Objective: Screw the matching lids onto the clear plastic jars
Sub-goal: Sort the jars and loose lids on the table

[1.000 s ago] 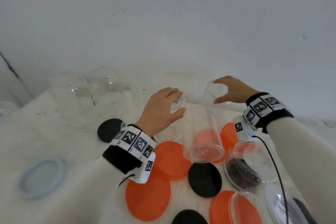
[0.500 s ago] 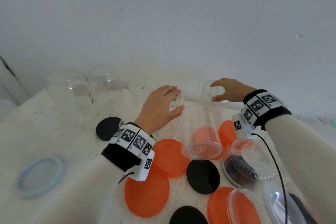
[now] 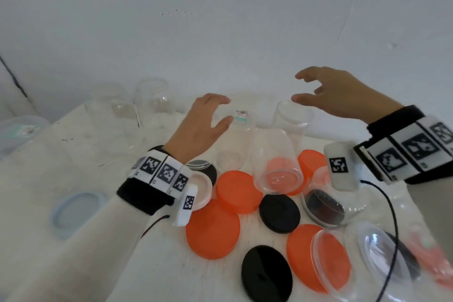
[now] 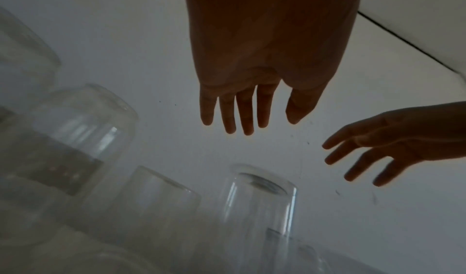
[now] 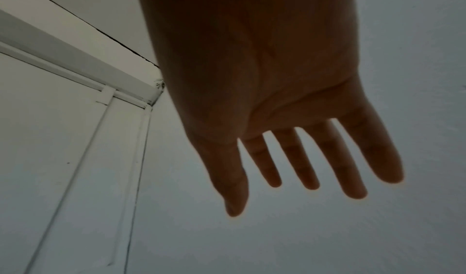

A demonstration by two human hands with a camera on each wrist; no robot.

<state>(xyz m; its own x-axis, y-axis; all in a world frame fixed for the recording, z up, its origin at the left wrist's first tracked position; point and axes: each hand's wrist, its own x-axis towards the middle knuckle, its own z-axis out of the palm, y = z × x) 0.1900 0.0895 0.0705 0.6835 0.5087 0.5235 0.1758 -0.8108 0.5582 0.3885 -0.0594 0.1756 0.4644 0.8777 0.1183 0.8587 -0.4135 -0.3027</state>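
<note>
**Clear jars, bare hands, scattered lids**

Clear plastic dominates the white table, and its transparency makes edges hard to trace. The left hand hovers with fingers spread and relaxed, holding nothing, just at 9 o'clock of a labelled jar. The right hand floats higher, fingers splayed wide and empty, above the open-mouthed jar at 1 o'clock of centre. Between them a tipped jar lies with orange showing through its wall. Orange lids and black lids crowd the 6 o'clock area, some partly covered by jars or the wrist bands. At 10 o'clock more jars fade into the wall; how many is probably unclear. A pale blue ring lid sits at 8 o'clock. Jars at 4 o'clock are blurred and cut off by the frame.
</note>
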